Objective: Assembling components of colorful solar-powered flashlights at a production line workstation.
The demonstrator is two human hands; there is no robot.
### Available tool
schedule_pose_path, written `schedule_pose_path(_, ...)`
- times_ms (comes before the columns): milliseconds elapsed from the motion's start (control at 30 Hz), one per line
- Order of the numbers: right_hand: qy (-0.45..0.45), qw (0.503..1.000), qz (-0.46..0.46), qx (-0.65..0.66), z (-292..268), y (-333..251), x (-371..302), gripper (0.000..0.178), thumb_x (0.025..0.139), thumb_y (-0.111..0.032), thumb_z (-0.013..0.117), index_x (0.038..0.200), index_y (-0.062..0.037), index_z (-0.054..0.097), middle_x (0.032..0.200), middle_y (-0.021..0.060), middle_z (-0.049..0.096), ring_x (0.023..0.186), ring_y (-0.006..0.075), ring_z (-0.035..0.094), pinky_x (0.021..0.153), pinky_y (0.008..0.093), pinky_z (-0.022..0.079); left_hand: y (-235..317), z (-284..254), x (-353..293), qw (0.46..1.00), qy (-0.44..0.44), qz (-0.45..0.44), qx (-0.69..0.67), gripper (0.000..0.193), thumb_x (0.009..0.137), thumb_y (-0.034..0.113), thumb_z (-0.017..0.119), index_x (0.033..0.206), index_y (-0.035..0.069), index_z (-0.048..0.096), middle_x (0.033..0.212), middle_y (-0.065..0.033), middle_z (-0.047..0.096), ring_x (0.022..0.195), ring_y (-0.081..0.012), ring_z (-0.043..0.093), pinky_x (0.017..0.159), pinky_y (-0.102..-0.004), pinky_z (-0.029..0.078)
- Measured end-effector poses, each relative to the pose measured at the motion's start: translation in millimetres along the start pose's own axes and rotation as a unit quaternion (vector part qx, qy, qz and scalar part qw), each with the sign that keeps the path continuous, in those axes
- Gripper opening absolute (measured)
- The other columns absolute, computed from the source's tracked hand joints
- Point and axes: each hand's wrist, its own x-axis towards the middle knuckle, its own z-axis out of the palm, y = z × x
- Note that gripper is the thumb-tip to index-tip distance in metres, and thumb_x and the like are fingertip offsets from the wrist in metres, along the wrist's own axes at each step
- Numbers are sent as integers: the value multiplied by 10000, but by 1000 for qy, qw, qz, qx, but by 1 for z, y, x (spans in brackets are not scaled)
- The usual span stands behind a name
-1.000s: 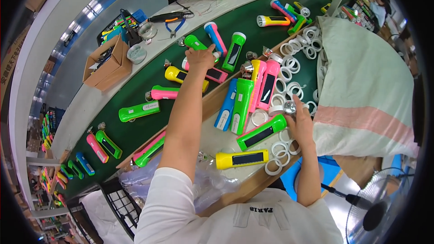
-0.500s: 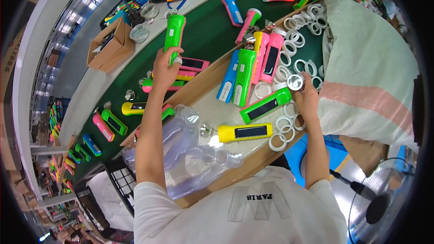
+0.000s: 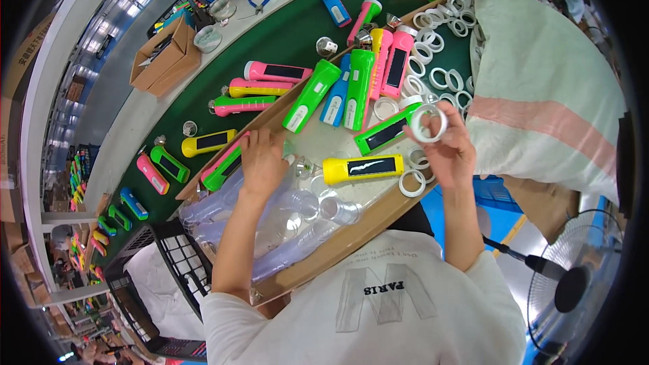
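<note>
My right hand [image 3: 451, 152] pinches a white ring [image 3: 443, 124], held up over the right side of a shallow cardboard tray [image 3: 378, 209]. Just behind that ring lies a green flashlight [image 3: 384, 134] with a dark panel. Lower left, my left hand [image 3: 265, 165] reaches down with bent, parted fingers over clear plastic lens cups [image 3: 297, 206]; no held thing shows. A green and pink flashlight [image 3: 226, 167] is beside its fingers. Another green flashlight [image 3: 311, 96] leans on the tray's far wall, its loose reflector [image 3: 326, 46] beyond. A yellow flashlight [image 3: 363, 168] lies between my hands.
More white rings [image 3: 433, 42] spread along the tray's right side. A pale woven sack [image 3: 541, 94] bulges at right. Flashlights, including a pink one [image 3: 277, 71], lie on the green belt [image 3: 223, 67]. A black crate [image 3: 179, 257] stands lower left, a fan [image 3: 571, 284] lower right.
My left hand has let go of the green flashlight, which now leans on the tray wall, and has come down to the clear plastic cups. My right hand has lifted its ring slightly left.
</note>
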Motion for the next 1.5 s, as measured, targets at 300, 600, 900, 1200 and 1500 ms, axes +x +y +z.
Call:
schedule_pose_path(300,-46,993,109,-17,26,43,-17,503,841,-172,562,1319,-37,480,1168,133,578,1079,235,567,959,394,469,-14,5,-5,989,44,-121,-71,280,681,60,682,962,67,682,924,-103,620,956,-299,571,873,-452,401)
schedule_pose_path(600,3,963,267,48,25,70,-16,442,995,-350,396,1299,-36,466,1154,220,609,954,238,632,732,309,540,-29,-9,7,961,138,-114,-213,151,754,37,648,891,51,711,794,-147,621,724,-319,614,652,-361,484)
schedule_pose_path(900,31,943,307,121,32,89,-8,421,1006,-430,372,1125,-73,559,1024,161,664,789,175,621,670,282,520,47,-11,43,852,-2,-139,-504,244,844,119,681,1062,10,678,871,-60,658,752,-133,588,646,-267,471)
schedule_pose_path(1200,42,950,273,146,14,86,-10,417,1005,-417,370,839,-105,592,1060,230,643,771,227,648,695,311,552,28,29,47,934,44,-96,-342,591,780,101,668,1328,10,466,1197,-213,572,1095,-376,560,934,-414,443)
schedule_pose_path(1500,72,952,263,137,13,87,1,382,995,-414,399,1099,-88,568,1006,146,662,805,185,629,698,308,518,32,-87,-27,847,-86,-117,-512,596,762,13,706,1315,-33,487,1147,-104,607,1035,-157,568,910,-290,444)
